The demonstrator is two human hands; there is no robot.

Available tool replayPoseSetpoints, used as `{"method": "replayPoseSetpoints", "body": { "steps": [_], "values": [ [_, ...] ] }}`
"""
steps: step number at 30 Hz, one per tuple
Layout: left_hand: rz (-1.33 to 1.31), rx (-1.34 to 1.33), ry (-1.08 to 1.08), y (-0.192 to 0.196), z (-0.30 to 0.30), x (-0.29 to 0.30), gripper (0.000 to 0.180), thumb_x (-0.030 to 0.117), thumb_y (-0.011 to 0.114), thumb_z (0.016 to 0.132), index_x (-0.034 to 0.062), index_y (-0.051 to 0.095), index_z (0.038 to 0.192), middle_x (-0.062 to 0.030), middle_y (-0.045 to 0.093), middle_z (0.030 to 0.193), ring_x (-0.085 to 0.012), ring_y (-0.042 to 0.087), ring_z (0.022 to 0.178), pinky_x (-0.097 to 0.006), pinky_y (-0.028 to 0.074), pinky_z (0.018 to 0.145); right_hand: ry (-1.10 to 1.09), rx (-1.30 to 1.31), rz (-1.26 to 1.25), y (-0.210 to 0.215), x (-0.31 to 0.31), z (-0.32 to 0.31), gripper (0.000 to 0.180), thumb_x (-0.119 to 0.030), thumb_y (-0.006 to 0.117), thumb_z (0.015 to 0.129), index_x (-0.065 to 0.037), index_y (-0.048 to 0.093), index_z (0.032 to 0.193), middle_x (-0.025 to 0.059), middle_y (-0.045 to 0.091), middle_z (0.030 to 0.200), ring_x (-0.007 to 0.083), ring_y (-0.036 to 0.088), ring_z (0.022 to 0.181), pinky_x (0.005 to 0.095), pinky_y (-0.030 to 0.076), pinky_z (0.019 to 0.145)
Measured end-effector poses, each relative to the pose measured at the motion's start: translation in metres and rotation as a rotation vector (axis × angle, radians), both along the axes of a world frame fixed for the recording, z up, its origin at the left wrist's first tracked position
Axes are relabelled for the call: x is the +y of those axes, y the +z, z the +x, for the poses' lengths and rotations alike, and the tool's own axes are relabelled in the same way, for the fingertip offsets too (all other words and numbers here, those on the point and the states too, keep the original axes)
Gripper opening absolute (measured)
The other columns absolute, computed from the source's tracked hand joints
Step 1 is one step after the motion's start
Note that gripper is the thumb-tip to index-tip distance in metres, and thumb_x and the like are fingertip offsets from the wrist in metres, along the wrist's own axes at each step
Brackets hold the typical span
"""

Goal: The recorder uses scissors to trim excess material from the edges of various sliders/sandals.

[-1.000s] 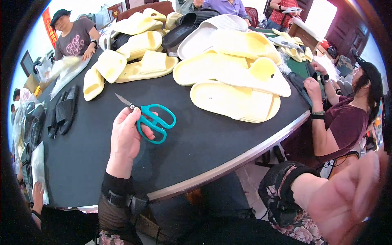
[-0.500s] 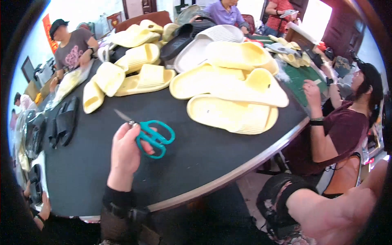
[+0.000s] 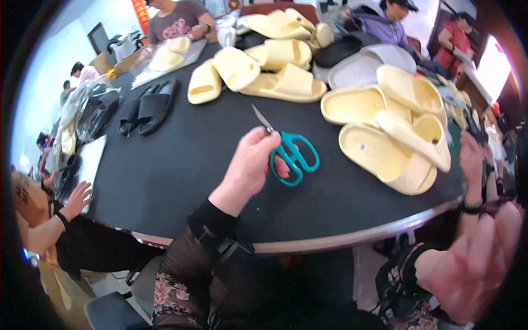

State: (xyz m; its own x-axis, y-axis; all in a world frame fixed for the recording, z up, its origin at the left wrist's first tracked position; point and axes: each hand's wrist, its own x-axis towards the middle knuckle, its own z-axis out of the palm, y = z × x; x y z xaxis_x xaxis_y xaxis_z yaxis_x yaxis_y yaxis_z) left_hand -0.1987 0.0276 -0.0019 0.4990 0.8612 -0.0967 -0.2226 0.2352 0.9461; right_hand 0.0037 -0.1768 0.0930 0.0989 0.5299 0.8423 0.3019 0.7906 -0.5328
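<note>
My left hand [image 3: 247, 162] is closed round a pair of scissors [image 3: 294, 159] with teal handles, gripping them near the pivot above the black tabletop. Their pointed blades angle up and away to the left, while the handle loops stick out to the right. My right hand [image 3: 476, 258] is raised off the table at the lower right, close to the camera and blurred; its fingers look stretched out, and I see nothing in them. Nearest to the scissors are pale yellow slippers: a pile [image 3: 379, 159] to the right and a group [image 3: 283, 85] beyond.
Black slippers [image 3: 157, 107] lie at the left of the black table [image 3: 181, 181], and a grey slipper [image 3: 374, 66] rests among the far pile. Clear plastic bags [image 3: 96, 113] sit at the left edge. Co-workers stand or sit around; one's hand [image 3: 77, 201] rests at the left.
The view has swung left, so the table's contents appear further right. My left hand still holds the scissors. My right hand remains raised at the lower right, with more of its fingers showing.
</note>
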Motion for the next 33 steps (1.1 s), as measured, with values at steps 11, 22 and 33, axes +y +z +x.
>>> {"method": "replayPoseSetpoints", "body": {
  "steps": [11, 22, 33],
  "values": [
    [-0.026, -0.181, 0.003, 0.006, -0.004, -0.008, 0.014, 0.016, 0.05, 0.092, 0.0023, 0.051, 0.092, -0.0105, 0.061, 0.081, -0.0152, 0.055, 0.049, -0.03, 0.05, 0.047, -0.15, -0.403, -0.452, -0.057, 0.103, -0.038, 0.045, -0.003, 0.062, 0.082, 0.001, 0.046, 0.123, 0.0141, 0.056, 0.095, 0.0222, 0.057, 0.087, 0.031, 0.048, 0.077],
    [0.025, -0.125, 0.086, 0.004, -0.001, -0.004, 0.013, 0.012, 0.053, 0.089, -0.0005, 0.051, 0.09, -0.0068, 0.057, 0.074, -0.0142, 0.055, 0.051, -0.026, 0.044, 0.046, -0.143, -0.765, -0.537, -0.061, 0.14, -0.051, 0.056, -0.012, 0.062, 0.08, 0.003, 0.04, 0.129, 0.0236, 0.058, 0.097, 0.0363, 0.058, 0.089, 0.0395, 0.048, 0.076],
    [0.112, -0.03, 0.161, 0.003, -0.004, -0.001, 0.014, 0.016, 0.053, 0.092, 0.0028, 0.055, 0.093, -0.0025, 0.056, 0.074, -0.01, 0.056, 0.059, -0.023, 0.046, 0.053, -0.037, -0.435, -0.725, -0.084, 0.16, -0.056, 0.053, -0.02, 0.062, 0.076, 0.001, 0.045, 0.122, 0.0256, 0.062, 0.09, 0.0405, 0.061, 0.083, 0.0433, 0.049, 0.072]
  ]
}}
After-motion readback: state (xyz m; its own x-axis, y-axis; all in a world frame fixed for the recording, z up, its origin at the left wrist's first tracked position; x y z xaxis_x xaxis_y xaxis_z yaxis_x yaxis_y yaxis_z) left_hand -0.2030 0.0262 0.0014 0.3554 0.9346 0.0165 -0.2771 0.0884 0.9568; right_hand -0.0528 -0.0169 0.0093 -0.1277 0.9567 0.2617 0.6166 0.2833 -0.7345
